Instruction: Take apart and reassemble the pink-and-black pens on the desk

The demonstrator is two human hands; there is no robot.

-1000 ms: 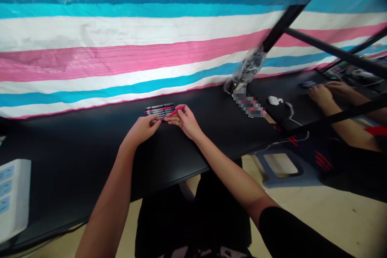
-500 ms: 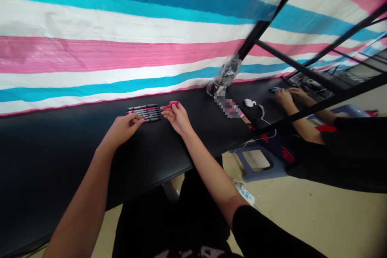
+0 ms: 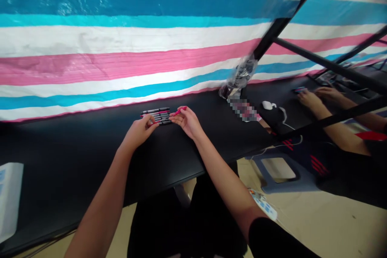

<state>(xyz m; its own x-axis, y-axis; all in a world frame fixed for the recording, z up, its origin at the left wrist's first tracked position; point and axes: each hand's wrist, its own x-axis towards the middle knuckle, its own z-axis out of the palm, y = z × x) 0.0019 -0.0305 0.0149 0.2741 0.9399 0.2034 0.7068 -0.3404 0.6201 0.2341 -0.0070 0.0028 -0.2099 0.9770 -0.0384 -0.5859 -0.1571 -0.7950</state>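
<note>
Several pens (image 3: 163,115), mostly grey and clear with dark ends and one pink among them, lie side by side in a row on the black table (image 3: 169,149). My left hand (image 3: 139,132) is at the near left of this row, thumb and fingers pinched together. A small red bit shows at its fingertips, but what it grips is too small to make out. Just right of the row, my right hand (image 3: 189,121) holds a slim pink pen (image 3: 180,110) between thumb and fingers, palm partly turned up.
A clear plastic bag (image 3: 240,76) leans by the black frame post (image 3: 269,40). Beyond are a white earbud case (image 3: 268,105) and a co-worker's hands (image 3: 311,100). At far left stands a white box (image 3: 10,201); a striped sheet (image 3: 121,64) hangs behind.
The view has swung left, so everything appears further right and the white box has come into sight. Both hands keep nearly the same pose by the pens, the pink pen still in my right.
</note>
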